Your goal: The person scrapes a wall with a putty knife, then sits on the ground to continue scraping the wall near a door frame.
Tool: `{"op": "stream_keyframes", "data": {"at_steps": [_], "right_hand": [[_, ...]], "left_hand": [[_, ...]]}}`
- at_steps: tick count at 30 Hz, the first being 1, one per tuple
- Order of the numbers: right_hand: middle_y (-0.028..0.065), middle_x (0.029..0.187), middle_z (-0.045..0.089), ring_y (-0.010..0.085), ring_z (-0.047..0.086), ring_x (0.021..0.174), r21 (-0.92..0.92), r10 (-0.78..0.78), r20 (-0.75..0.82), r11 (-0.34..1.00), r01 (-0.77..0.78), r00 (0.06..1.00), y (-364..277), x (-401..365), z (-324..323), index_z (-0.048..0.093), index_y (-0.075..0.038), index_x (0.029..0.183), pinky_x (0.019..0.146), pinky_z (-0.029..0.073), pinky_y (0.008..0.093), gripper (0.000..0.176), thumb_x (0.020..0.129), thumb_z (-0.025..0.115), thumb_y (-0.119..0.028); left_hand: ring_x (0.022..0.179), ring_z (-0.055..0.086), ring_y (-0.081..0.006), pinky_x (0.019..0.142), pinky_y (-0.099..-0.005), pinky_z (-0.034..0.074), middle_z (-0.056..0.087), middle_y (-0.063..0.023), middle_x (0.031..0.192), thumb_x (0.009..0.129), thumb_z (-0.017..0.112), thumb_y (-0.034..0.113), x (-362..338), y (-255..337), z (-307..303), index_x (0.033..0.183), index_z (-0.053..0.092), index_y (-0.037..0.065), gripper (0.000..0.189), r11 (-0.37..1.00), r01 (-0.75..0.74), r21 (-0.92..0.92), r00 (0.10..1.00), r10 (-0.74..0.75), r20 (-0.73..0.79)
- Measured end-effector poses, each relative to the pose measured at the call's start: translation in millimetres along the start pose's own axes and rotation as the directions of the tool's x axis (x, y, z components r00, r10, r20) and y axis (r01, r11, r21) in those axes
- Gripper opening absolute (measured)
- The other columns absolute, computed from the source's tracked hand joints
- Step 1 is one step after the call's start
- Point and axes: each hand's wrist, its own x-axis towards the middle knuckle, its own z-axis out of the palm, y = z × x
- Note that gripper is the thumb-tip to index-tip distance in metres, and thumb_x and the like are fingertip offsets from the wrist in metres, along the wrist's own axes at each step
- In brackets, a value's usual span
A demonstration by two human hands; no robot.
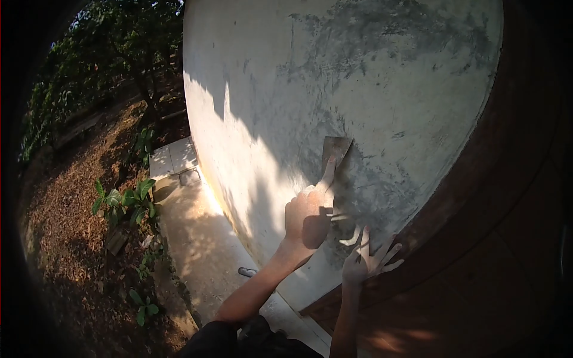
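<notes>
Left side: leafy plants [138, 201], beside a pale walkway [191, 224]. Centre: your left hand [305, 218], fingers clamped on a scraper [337, 147], one finger stretched along its blade; the blade lies against the grey-patched wall [412, 119], which fills the upper centre and right. Lower right of centre: your right hand [364, 264], fingers spread apart, near the wall's lower edge; whether it touches, you cannot tell.

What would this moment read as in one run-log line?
left hand: gripping flat-bladed tool, blade at wall | right hand: fingers spread near wall's lower edge | wall: grey-smudged, partly sunlit | contact pressure: cannot tell
</notes>
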Motion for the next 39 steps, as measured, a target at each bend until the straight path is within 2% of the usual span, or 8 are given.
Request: {"op": "stream_keyframes", "data": {"at_steps": [14,17,19,22,27,29,32,39], "right_hand": [[0.0242,0.128,0.058,0.0400,0.058,0.119,0.734,-0.091,-0.026,0.674,0.081,0.995,-24.4,-23.9,-35.4,0.066,0.005,0.112,0.110,0.027,0.0662,0.033,0.088,0.043,0.004],[0.0209,0.114,0.066,0.0326,0.065,0.107,0.732,-0.178,0.204,0.681,-0.029,0.963,-33.8,-36.0,-13.3,0.065,0.006,0.114,0.105,0.041,0.0526,0.033,0.089,0.044,0.005],[0.0177,0.109,0.068,0.0259,0.067,0.100,0.645,-0.042,0.695,0.477,-0.596,0.718,-32.3,-54.7,4.7,0.064,0.006,0.116,0.094,0.050,0.0375,0.034,0.090,0.042,0.005],[0.0169,0.106,0.068,0.0231,0.067,0.096,0.484,0.031,0.827,0.467,-0.740,0.561,-20.6,-89.5,24.9,0.063,0.007,0.118,0.086,0.052,0.0310,0.035,0.091,0.042,0.005],[0.0167,0.104,0.068,0.0222,0.067,0.095,0.382,-0.035,0.895,0.576,-0.722,0.445,15.4,-135.6,48.4,0.064,0.007,0.116,0.086,0.053,0.0323,0.032,0.092,0.043,0.002],[0.0166,0.103,0.068,0.0220,0.067,0.095,0.334,-0.027,0.920,0.574,-0.747,0.391,22.5,-139.9,51.4,0.064,0.007,0.115,0.085,0.053,0.0324,0.031,0.092,0.044,0.001],[0.0159,0.101,0.068,0.0221,0.067,0.094,0.344,-0.084,0.924,0.612,-0.712,0.374,24.0,-142.3,52.7,0.064,0.008,0.114,0.084,0.053,0.0332,0.030,0.092,0.045,0.000],[0.0207,0.110,0.069,0.0290,0.066,0.103,0.322,-0.190,0.938,0.790,-0.522,0.291,7.1,-132.8,53.4,0.066,0.005,0.114,0.090,0.051,0.0371,0.031,0.087,0.051,-0.001]], "left_hand": [[0.076,0.058,-0.0501,0.064,-0.0523,0.041,0.057,-0.0332,0.078,0.100,0.043,0.027,-96.5,-157.6,114.0,0.114,0.059,-0.005,0.038,0.818,0.471,-0.331,0.876,-0.478,0.067],[0.083,0.059,-0.0500,0.069,-0.0528,0.042,0.059,-0.0329,0.081,0.101,0.043,0.027,-116.2,-159.4,121.5,0.121,0.056,-0.004,0.039,0.786,0.510,-0.350,0.856,-0.503,0.120],[0.087,0.059,-0.0490,0.073,-0.0514,0.043,0.060,-0.0335,0.086,0.101,0.043,0.026,-140.9,-164.6,125.8,0.125,0.054,-0.003,0.040,0.744,0.586,-0.320,0.810,-0.543,0.222],[0.092,0.060,-0.0471,0.078,-0.0484,0.046,0.061,-0.0336,0.095,0.101,0.044,0.025,-183.5,-177.6,145.7,0.132,0.051,0.000,0.041,0.680,0.632,-0.372,0.775,-0.558,0.296],[0.097,0.059,-0.0457,0.082,-0.0446,0.048,0.060,-0.0326,0.107,0.101,0.046,0.025,-252.7,-204.4,203.0,0.136,0.048,0.002,0.043,0.690,0.619,-0.375,0.785,-0.555,0.276],[0.098,0.058,-0.0473,0.084,-0.0450,0.047,0.060,-0.0314,0.108,0.101,0.046,0.026,-262.3,-216.0,220.4,0.137,0.047,0.001,0.044,0.934,0.211,-0.288,0.974,-0.227,-0.022],[0.102,0.063,-0.0416,0.087,-0.0432,0.045,0.062,-0.0324,0.101,0.103,0.041,0.024,-197.3,-198.9,164.4,0.136,0.048,-0.001,0.042,0.508,0.780,-0.366,0.626,-0.647,0.436],[0.096,0.060,-0.0470,0.081,-0.0448,0.046,0.060,-0.0326,0.094,0.101,0.043,0.023,-215.7,-185.7,158.1,0.119,0.057,-0.005,0.036,0.517,0.729,-0.450,0.682,-0.604,0.412]]}}
